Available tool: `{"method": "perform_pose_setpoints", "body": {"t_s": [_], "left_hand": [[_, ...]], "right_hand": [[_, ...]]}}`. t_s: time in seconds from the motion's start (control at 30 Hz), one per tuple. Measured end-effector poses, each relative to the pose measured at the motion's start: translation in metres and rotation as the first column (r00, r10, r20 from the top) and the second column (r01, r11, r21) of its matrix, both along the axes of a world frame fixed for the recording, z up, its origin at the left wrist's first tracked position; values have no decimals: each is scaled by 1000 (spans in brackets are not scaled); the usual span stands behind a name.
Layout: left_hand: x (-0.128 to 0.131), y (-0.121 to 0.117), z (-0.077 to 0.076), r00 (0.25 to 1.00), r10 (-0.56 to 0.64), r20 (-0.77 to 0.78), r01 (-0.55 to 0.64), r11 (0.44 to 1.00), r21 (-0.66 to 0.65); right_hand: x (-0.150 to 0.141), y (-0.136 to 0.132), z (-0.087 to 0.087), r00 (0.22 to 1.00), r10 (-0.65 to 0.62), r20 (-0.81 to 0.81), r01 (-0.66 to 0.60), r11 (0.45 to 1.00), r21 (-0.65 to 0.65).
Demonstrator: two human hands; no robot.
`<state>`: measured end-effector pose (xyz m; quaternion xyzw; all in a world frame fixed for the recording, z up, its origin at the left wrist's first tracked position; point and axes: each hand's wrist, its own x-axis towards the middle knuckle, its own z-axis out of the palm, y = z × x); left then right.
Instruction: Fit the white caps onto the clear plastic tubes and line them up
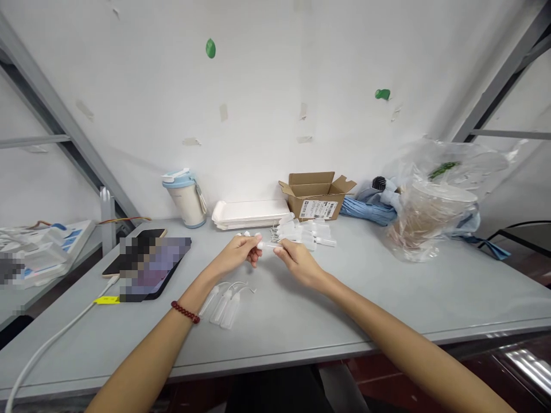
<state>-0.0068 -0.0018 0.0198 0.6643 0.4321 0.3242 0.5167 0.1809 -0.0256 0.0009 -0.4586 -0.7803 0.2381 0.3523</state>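
Above the middle of the table, my left hand point(237, 253) is closed, fingers pinching a small white cap point(260, 245). My right hand point(300, 263) is closed too, gripping the far end of a slim clear plastic tube point(271, 245) that reaches toward the cap. Whether tube and cap are joined is too small to tell. Nearer the front, by my left wrist, several translucent squeeze bottles point(226, 307) with thin curved spouts lie side by side. Just behind my hands is a loose pile of similar clear bottles point(303, 229).
An open cardboard box point(316, 198) and stacked white trays point(252, 213) stand against the wall. To the left are a lidded cup point(186, 198) and two devices, one a phone point(129, 255), with a white cable point(55, 338). A plastic-wrapped container point(439, 212) and blue cloth point(370, 209) sit at right.
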Motion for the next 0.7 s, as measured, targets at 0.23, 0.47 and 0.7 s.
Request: {"method": "perform_pose_setpoints", "body": {"t_s": [0.23, 0.47, 0.7], "left_hand": [[3, -9, 10, 1000, 18, 6, -18, 1000, -21], [-1, -7, 9, 995, -97, 29, 100, 988, -117], [-1, -3, 4, 990, -108, -92, 110, 994, 19]], "right_hand": [[0, -3, -2, 998, 29, 49, -32, 997, 73], [1, -1, -4, 998, 24, 53, -27, 998, 54], [0, 0, -2, 999, 12, -46, -13, 1000, -20]]}}
